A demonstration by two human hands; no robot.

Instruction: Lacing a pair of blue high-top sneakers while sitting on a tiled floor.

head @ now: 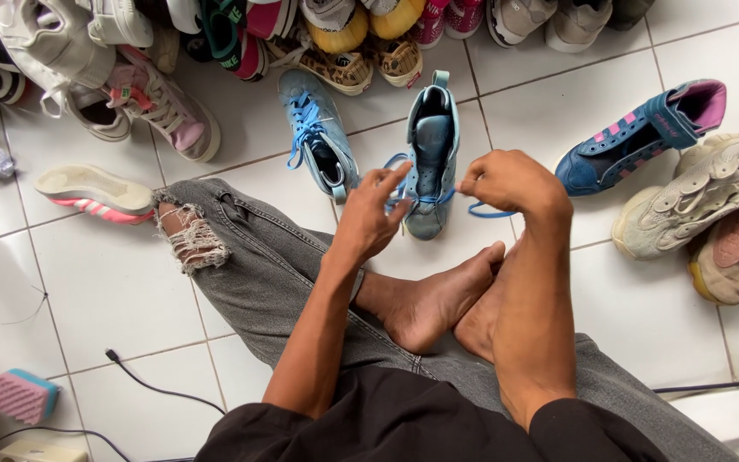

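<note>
A: While the left hand (368,218) has its fingers spread loose, thumb and forefinger nipping the blue lace (404,198), what does the right hand (506,181) do?

B: It is curled shut on the other end of that lace, which trails out below the knuckles; the two hands sit apart, one on each side of the light-blue shoe (429,162).

A: Where is the shoe?

B: Upright on the white tile floor (113,291), just beyond the bare feet (438,304), toe toward the person; its mate (318,137) lies just to the left, lace loose.

A: How would it handle?

B: Light, I judge; the upper looks soft, like suede, so it would dent under a squeeze; the sole is the stiff part; better to grip heel or sole. The lace is limp and thin, apt to slip; pinch it near the eyelets.

A: And round about?

B: A navy shoe (643,137) with pink stripes to the right; beige trainers (694,197) beyond; a heap of shoes (215,34) along the top; a pink sponge (23,395) at lower left.
</note>
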